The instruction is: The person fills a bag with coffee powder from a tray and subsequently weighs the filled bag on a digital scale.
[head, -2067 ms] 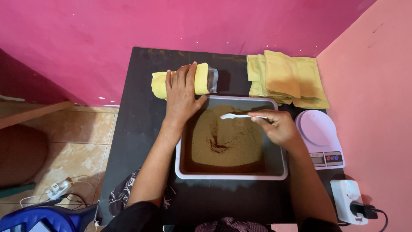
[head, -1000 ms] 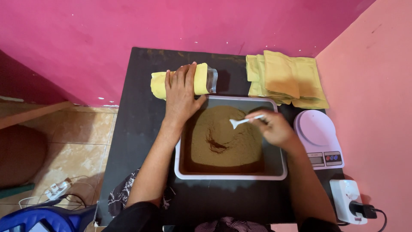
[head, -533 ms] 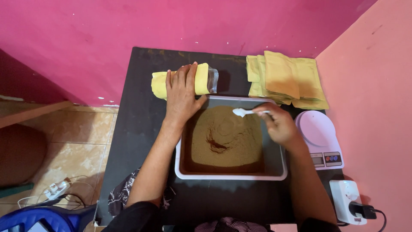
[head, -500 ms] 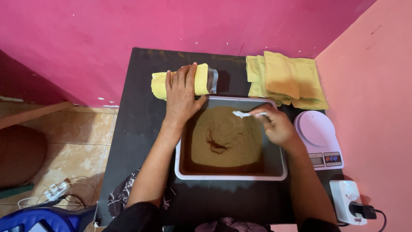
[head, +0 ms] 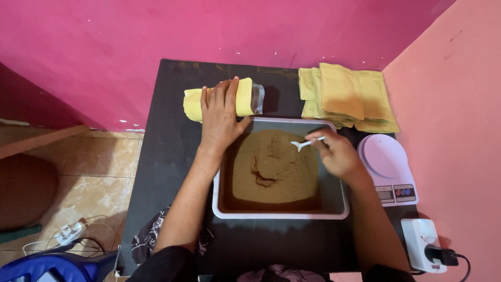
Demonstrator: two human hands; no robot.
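Observation:
My left hand point(head: 222, 117) lies over a yellow pouch point(head: 245, 97) with a clear end, which rests on its side at the back of the black table, just behind the tray. A grey rectangular tray point(head: 336, 201) holds a heap of brown powder point(head: 274, 167). My right hand point(head: 338, 154) grips a small white spoon point(head: 304, 144), its bowl held just above the powder near the tray's far right corner.
A stack of yellow pouches point(head: 347, 96) lies at the table's back right. A pale pink kitchen scale point(head: 389, 167) stands right of the tray, a white power adapter point(head: 425, 248) in front of it. Pink walls close in behind and on the right.
My right hand has moved the spoon about over the powder's far right part, dipping it and lifting it again. My left hand has stayed on the pouch.

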